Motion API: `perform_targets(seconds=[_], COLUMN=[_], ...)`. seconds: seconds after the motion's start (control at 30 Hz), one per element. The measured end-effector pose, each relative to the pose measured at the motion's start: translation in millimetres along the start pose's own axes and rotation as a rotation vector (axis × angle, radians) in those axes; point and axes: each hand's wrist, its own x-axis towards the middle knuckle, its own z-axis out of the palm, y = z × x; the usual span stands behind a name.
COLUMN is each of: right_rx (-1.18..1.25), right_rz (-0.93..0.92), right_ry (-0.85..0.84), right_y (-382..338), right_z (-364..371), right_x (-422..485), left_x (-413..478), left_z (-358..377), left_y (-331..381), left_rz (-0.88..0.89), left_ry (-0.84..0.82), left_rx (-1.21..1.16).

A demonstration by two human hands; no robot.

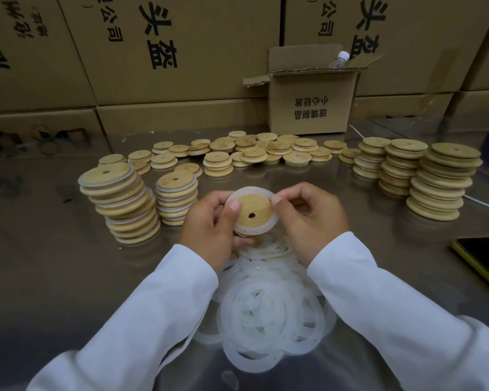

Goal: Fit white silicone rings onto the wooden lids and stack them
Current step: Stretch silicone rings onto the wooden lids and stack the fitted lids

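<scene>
Lid: wooden lid (254, 210) held above the loose rings (268, 306)
Hands: left hand (209, 221) grips the lid; right hand (308, 218) pinches its white ring (251, 193)
Risk: the stretchy ring could pop off if fingers slip

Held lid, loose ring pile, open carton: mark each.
held lid (257, 204), head view, bare wood above its hole
loose ring pile (268, 301), head view, middle of the heap
open carton (311, 108), head view, printed front wall

Warehouse packing bench: stacked printed cartons (164, 49), steel table (54, 263)
</scene>
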Motion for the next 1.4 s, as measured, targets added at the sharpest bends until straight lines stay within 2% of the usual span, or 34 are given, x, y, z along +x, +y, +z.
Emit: perform_targets(seconds=[0.23, 0.43, 0.7, 0.8, 0.87, 1.0, 1.4], right_rx=[0.048, 0.094, 0.030, 0.007, -0.008, -0.072, -0.057], right_rz=[-0.064, -0.064, -0.033, -0.024, -0.035, -0.095, -0.051], right_ry=[-0.038, -0.014, 0.029, 0.008, -0.065, -0.206, -0.100], right_y=[-5.5, -4.7, -1.0, -1.9, -3.9, -5.7, -5.4], right_z=[-0.8, -2.8, 0.4, -3.6, -7.1, -10.3, -6.8], right_x=[-0.6, 0.1, -1.0, 2.7, 4.2, 2.1, -2.0], left_x=[0.1, 0.2, 0.1, 1.5, 3.0, 2.6, 1.5], left_z=[-1.9, -1.6, -1.4, -4.5, -8.3, -13.2, -11.7], left_y=[3.0, 1.4, -1.5, -0.5, 0.9, 0.9, 1.1], left_rz=[0.029, -0.012, -0.065, -0.101, -0.119, -0.001, 0.100], left_ry=[0.043, 0.011, -0.032, -0.073, -0.119, -0.154, -0.075], left_rx=[-0.077, -0.158, -0.264, -0.220, -0.159, 0.010, -0.044])
